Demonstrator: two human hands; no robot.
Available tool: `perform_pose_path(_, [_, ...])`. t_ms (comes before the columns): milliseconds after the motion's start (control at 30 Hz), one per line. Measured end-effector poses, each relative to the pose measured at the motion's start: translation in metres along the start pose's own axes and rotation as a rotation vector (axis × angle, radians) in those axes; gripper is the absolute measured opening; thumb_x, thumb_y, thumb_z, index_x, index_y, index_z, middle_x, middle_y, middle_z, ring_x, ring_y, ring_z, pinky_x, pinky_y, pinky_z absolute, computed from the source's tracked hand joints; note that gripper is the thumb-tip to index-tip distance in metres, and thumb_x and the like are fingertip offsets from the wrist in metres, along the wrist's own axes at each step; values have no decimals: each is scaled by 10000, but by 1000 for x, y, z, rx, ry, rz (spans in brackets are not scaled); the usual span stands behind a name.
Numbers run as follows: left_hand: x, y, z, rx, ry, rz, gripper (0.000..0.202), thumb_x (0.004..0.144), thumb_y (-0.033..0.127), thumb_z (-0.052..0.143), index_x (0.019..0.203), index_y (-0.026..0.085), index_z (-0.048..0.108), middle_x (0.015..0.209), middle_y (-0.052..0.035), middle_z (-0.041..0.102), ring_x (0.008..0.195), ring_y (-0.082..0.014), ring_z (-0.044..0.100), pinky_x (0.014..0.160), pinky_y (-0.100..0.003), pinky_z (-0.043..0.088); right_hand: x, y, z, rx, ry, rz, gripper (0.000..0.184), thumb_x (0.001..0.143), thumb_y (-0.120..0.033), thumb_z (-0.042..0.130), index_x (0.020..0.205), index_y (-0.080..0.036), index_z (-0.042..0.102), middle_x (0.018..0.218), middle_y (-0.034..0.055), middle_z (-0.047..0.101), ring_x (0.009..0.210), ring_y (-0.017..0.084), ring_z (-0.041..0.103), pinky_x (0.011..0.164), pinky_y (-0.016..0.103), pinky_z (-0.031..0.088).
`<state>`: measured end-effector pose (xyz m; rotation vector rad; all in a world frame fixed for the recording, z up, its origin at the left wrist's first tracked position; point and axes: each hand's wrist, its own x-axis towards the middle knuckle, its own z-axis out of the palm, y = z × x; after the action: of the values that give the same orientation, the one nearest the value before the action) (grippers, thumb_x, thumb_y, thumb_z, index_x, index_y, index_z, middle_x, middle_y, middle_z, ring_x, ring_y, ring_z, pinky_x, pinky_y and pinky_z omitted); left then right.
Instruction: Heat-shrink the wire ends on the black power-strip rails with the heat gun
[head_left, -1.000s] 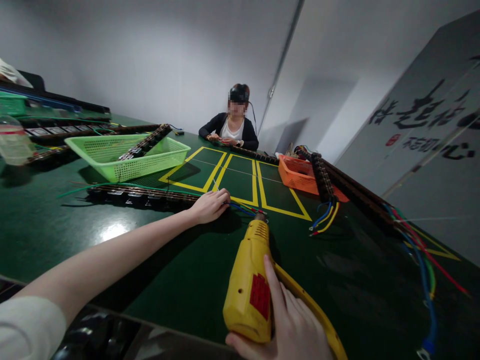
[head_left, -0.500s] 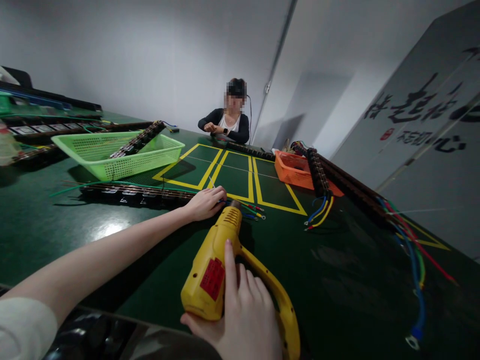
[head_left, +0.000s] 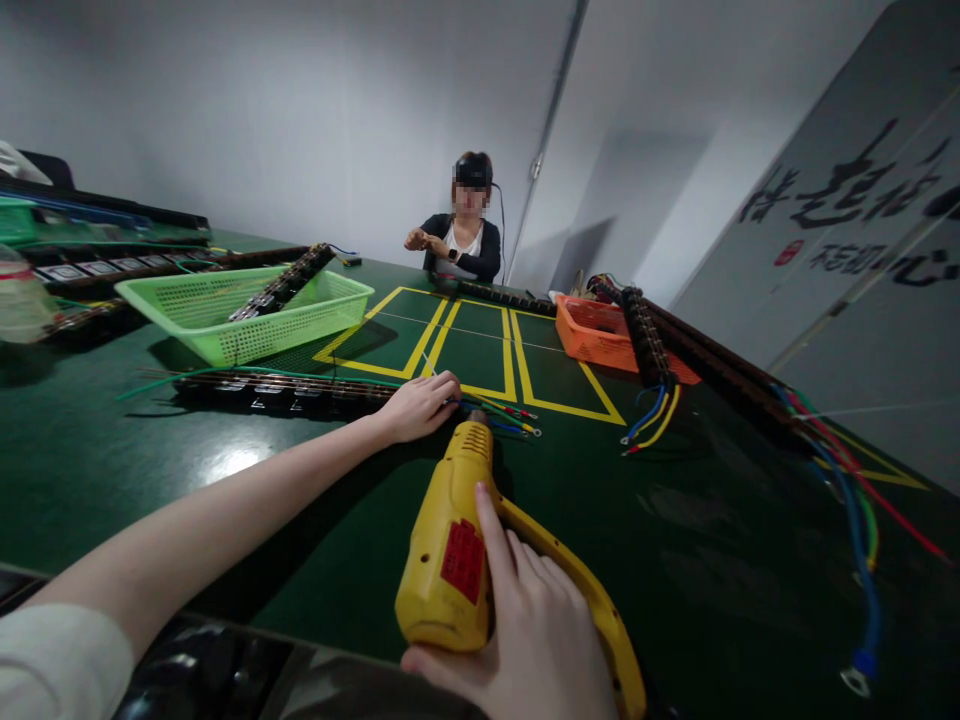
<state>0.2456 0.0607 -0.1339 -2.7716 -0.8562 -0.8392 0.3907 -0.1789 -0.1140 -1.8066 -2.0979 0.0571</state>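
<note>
My right hand [head_left: 536, 625] is wrapped round a yellow heat gun [head_left: 442, 570] with a red label, its index finger stretched along the body. The metal nozzle points away from me, close to several coloured wires [head_left: 514, 412] with ring terminals. My left hand [head_left: 421, 406] is closed on those wires near the end of a long black strip assembly [head_left: 281, 392]. Its fingertips and the part of the wires inside them are hidden. A thin green wire [head_left: 139, 387] runs along the strip's far side.
A green basket [head_left: 180, 318] with a strip leaning in it stands at left. An orange basket [head_left: 592, 345] and strips with loose wire ends [head_left: 862, 570] lie at right. Yellow tape [head_left: 514, 360] marks the green table [head_left: 720, 600]. Across it sits a co-worker [head_left: 469, 240].
The heat gun and my right hand have shifted slightly right and down in the picture, while the whole view moved a little. My left hand keeps its grip. The co-worker's hands have risen.
</note>
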Motion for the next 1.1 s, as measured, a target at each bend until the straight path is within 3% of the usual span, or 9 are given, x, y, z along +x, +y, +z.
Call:
perform_pose_path(133, [0,0,-1,13,9,11,160,926,276,358,960,181,482,1042,-63,540,906,-175,560,780,-293,451,-7,16,-3,-29,77,0,1268,479,-683,712,1460,-247,38,1101,88,627,931,295,609,793,453,504])
perform_pose_path(300, [-1,1,-2,16,18,-2,222,949,305,322,950,190,511,1032,-55,545,889,-164,565,764,-276,447,-15,39,-14,-136,117,-70,1199,541,-701,668,1455,-204,71,1093,112,639,840,267,645,681,391,539])
perform_pose_path(500, [1,8,-1,-21,80,-129,236,946,341,361,902,204,549,970,-19,568,801,-145,574,695,-252,429,-25,61,-23,-243,150,-52,1150,599,-655,661,1459,-176,66,1158,106,619,896,249,649,695,356,551])
perform_pose_path(833, [8,23,-4,-52,37,-406,222,830,335,498,670,183,526,866,13,583,688,-125,544,594,-240,359,-25,56,-25,-264,229,-52,1201,539,-621,713,1455,-159,90,1115,113,640,844,249,664,644,359,564])
perform_pose_path(967, [9,24,-7,-48,-9,-416,150,809,342,509,802,206,573,950,1,576,754,-146,562,662,-261,383,-24,56,-23,-253,229,-43,1195,539,-614,717,1456,-166,95,1121,122,635,854,251,659,658,363,560])
perform_pose_path(1100, [10,22,-8,-3,-92,-383,226,843,355,444,924,246,624,1058,-1,566,866,-171,573,756,-296,392,-25,55,-17,-239,237,-12,1209,538,-640,702,1462,-175,76,1078,97,649,865,263,648,688,382,552])
